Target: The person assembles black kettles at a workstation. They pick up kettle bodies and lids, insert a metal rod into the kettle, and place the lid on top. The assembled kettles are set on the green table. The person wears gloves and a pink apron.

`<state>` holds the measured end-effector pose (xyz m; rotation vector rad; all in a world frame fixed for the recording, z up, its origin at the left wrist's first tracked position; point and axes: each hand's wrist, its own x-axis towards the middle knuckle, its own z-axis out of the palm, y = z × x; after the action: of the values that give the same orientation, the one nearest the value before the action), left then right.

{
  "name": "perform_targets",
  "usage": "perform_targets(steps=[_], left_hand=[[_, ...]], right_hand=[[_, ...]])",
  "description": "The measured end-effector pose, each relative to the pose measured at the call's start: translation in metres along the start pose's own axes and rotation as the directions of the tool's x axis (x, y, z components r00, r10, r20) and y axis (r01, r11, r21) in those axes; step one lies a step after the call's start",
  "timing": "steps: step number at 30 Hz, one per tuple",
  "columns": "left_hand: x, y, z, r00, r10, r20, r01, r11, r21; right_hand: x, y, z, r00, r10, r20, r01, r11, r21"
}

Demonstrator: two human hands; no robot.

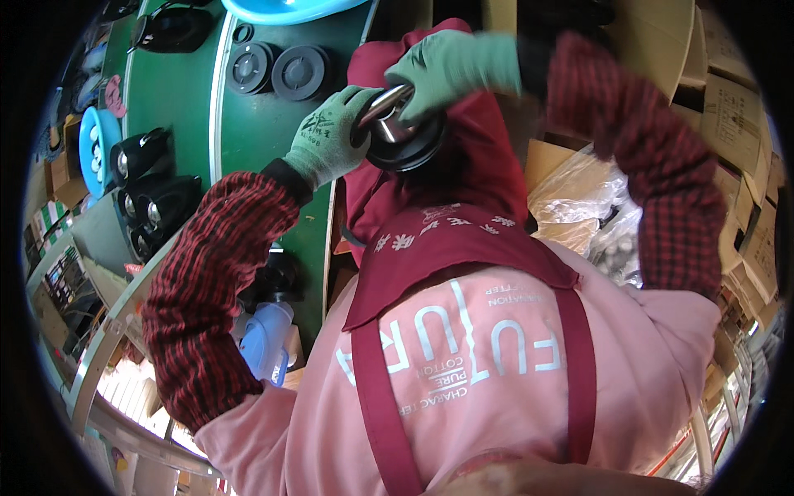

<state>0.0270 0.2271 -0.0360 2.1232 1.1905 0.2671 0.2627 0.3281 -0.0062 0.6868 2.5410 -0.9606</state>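
Over my lap I hold a black round base with a shiny metal cylinder (pixel 403 155) at its middle. My left hand (pixel 332 136), in a pale green glove, is closed round its left side, and its fingertips are hidden. A metal tube (pixel 386 105) slants between my two hands. My right hand (pixel 453 73), gloved too, is closed at the upper end of the metal part, its wrist side slightly blurred. Two black ribbed discs (pixel 277 70) and a small black ring (pixel 242 33) lie on the green table beyond my left hand.
The green table (pixel 273 132) runs along my left. On it, further left, stand several black glossy housings (pixel 157 198) and a blue basin (pixel 98 153). Another blue basin (pixel 289 8) is at the far edge. Cardboard boxes (pixel 732 124) and clear plastic wrap (pixel 583 194) are at my right.
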Motion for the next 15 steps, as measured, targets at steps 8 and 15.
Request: perform_targets(steps=[8, 15], left_hand=[[0.015, 0.011, 0.003, 0.996, 0.018, 0.091, -0.020, 1.000, 0.017], [0.027, -0.015, 0.006, 0.979, 0.157, 0.131, -0.162, 0.986, 0.031]], right_hand=[[0.034, 0.056, 0.009, 0.458, -0.137, 0.878, -0.554, 0.729, 0.402], [0.003, 0.035, 0.028, 0.725, 0.087, 0.683, -0.618, 0.520, 0.590]])
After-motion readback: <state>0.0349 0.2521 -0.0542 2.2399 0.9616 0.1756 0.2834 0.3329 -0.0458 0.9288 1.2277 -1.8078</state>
